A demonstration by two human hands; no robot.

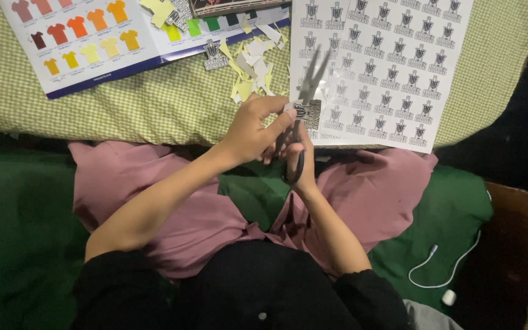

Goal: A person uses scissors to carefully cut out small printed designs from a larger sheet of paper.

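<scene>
Head view: the left hand (253, 131) pinches a small cut-out sticker (305, 113). The right hand (293, 156) grips scissors (308, 85), blades parted, over the printed sticker sheet (392, 67) at the cushion's (154, 104) near edge.

Just beyond the hands (270, 137) a sticker sheet (392, 67) covers the checked cushion (93, 104) to their right; paper scraps (252, 67) and a colour chart (87, 36) crowd the left. Bare cushion left of the hands leaves room.
</scene>
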